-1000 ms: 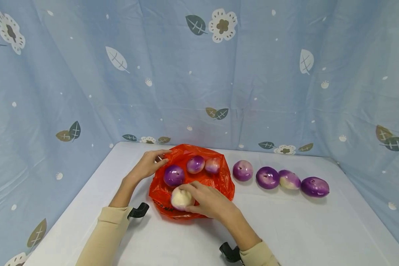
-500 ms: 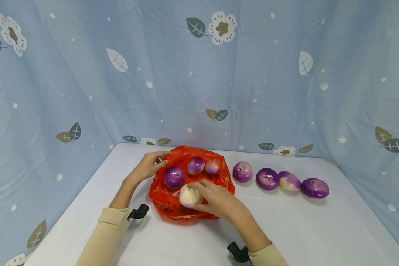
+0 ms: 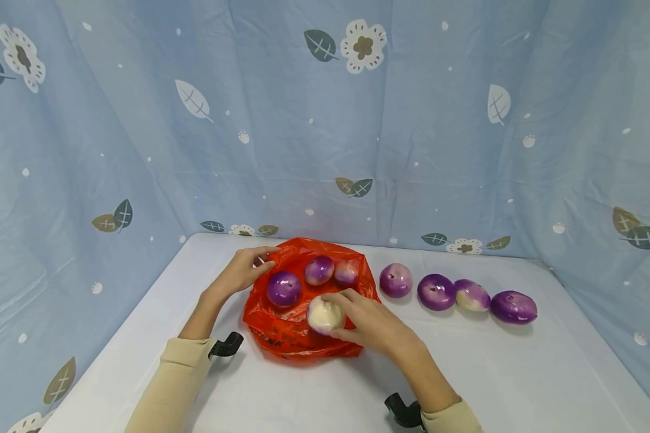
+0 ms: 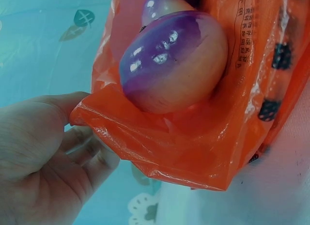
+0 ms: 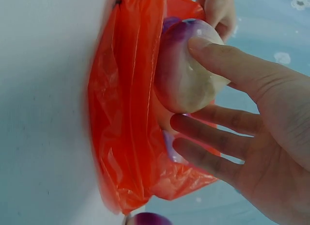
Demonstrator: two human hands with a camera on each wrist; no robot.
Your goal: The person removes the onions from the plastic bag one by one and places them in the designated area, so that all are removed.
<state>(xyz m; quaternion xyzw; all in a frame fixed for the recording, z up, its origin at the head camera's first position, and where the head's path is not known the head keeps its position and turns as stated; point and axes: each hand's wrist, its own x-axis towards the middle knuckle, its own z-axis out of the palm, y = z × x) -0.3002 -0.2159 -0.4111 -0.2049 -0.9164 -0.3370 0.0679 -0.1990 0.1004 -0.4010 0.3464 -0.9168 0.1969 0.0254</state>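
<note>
My right hand (image 3: 376, 325) holds a glossy purple-and-white turnip (image 3: 324, 316) between thumb and fingers, over the front right part of an open red plastic bag (image 3: 281, 328). In the right wrist view the thumb presses the side of this turnip (image 5: 186, 70), and the lower fingers spread out below it. My left hand (image 3: 239, 270) pinches the bag's left rim; the left wrist view has the thumb at the edge of the red plastic (image 4: 160, 152). Inside the bag lie a purple turnip (image 3: 284, 289), a second turnip (image 3: 319, 270) and a paler one (image 3: 346, 272).
To the right of the bag, several turnips stand in a row on the white table (image 3: 303, 397), from a pinkish-purple turnip (image 3: 396, 281) to a dark purple turnip (image 3: 513, 307). A blue patterned curtain (image 3: 281, 132) encloses the back and sides.
My right hand has carried the turnip rightward and slightly up across the bag's front. The left hand keeps its place at the rim, and the other turnips stay where they were.
</note>
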